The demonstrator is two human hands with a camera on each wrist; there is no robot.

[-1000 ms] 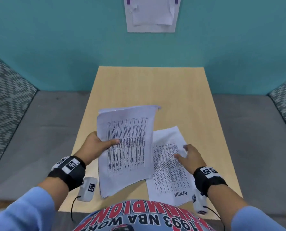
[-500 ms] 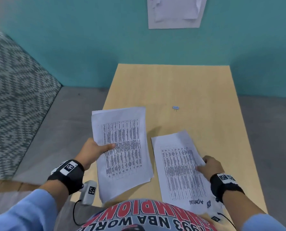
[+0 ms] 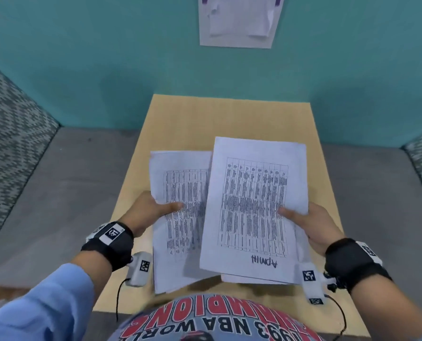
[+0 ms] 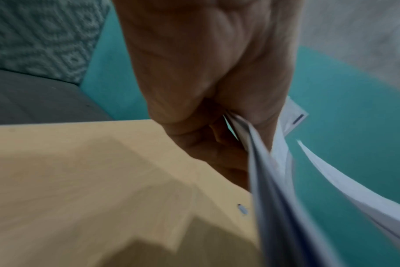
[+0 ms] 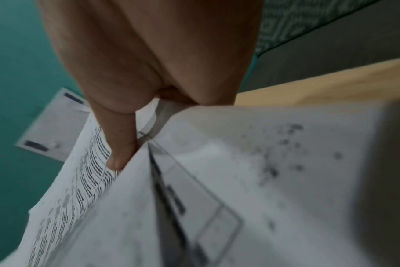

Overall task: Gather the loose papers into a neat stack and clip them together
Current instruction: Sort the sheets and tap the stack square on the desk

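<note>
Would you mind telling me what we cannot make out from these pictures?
- Paper clip: hidden behind the raised papers in the head view; small and blurred in the left wrist view.
- Table text on the right papers: too small in the head view.
- Fingers of the left hand: under the left papers.

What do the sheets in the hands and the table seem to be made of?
Sheets: thin white printer paper, matte; they bend and curl in the grip and carry printed tables. Table: pale wood or wood-look laminate, smooth; faint grain lines show, but which of the two cannot be told.
</note>
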